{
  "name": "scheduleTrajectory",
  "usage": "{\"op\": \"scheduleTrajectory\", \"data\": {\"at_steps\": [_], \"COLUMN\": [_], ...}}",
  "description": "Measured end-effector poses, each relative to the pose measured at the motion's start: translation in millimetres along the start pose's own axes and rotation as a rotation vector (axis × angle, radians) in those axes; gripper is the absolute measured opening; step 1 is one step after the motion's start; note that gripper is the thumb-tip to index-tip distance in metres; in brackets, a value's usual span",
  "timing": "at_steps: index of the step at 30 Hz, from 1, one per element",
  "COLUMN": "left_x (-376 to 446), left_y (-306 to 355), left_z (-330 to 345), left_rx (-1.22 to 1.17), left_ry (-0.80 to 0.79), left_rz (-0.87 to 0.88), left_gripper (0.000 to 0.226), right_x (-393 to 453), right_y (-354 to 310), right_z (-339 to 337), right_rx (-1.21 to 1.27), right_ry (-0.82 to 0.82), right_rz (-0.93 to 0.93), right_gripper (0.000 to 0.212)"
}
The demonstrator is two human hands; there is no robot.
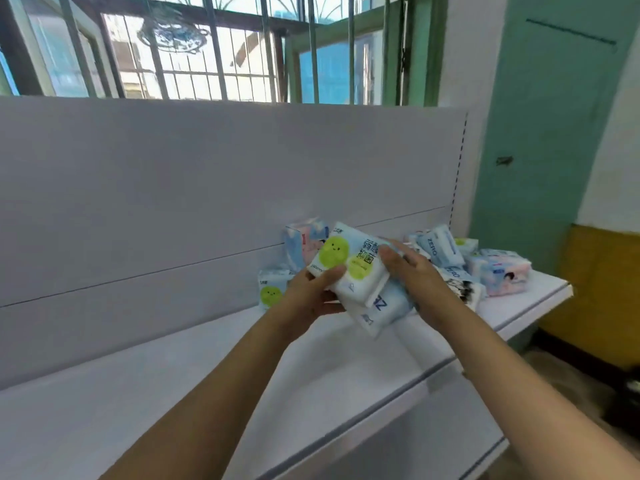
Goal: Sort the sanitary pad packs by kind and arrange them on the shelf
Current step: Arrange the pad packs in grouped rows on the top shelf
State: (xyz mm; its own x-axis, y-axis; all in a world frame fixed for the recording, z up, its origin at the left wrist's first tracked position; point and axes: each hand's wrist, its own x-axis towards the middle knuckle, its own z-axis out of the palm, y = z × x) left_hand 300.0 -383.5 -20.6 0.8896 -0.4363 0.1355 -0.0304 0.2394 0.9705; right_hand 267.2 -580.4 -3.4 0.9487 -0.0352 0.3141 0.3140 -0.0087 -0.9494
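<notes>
Holding a green-dot pack (343,263) up over the white shelf (173,393), with the left hand (311,294) closed on its lower left corner, thumb on the front. Pressing on its right edge with the right hand (412,271), fingers curled round that edge. Under it, a blue ZERO pack (382,306), seemingly held in the same double grip; which hand carries it, cannot tell. Behind, against the back panel (207,174), a second green-dot pack (272,289) standing beside a pink and blue pack (304,242). At the right end of the shelf, a mixed heap of packs (485,261), not yet sorted. Probably sorting in progress, early stage. Next move probably: separating the two held packs, then standing the green one beside its twin.
</notes>
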Motion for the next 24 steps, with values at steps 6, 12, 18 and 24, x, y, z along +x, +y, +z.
{"op": "scheduleTrajectory", "data": {"at_steps": [6,12,18,24], "left_x": [10.0,-14.8,-72.8,-98.0], "left_y": [-6.4,-72.2,-174.7,-276.4], "left_z": [83.7,229.0,334.6,406.9], "left_rx": [-0.353,-0.401,-0.361,-0.187], "left_ry": [-0.063,-0.341,-0.372,-0.401], "left_rz": [-0.045,-0.333,-0.619,-0.826], "left_gripper": [0.038,0.031,0.037,0.032], "right_x": [-73.1,-207.9,-367.5,-474.9], "right_y": [-17.6,-34.7,-19.5,79.1], "right_z": [-51.2,-149.6,-243.4,-321.5], "right_rx": [0.284,0.111,0.16,0.188], "right_ry": [0.303,0.899,1.4,1.522], "right_rz": [0.117,0.165,0.371,0.536], "right_gripper": [0.044,0.025,0.028,0.04]}}
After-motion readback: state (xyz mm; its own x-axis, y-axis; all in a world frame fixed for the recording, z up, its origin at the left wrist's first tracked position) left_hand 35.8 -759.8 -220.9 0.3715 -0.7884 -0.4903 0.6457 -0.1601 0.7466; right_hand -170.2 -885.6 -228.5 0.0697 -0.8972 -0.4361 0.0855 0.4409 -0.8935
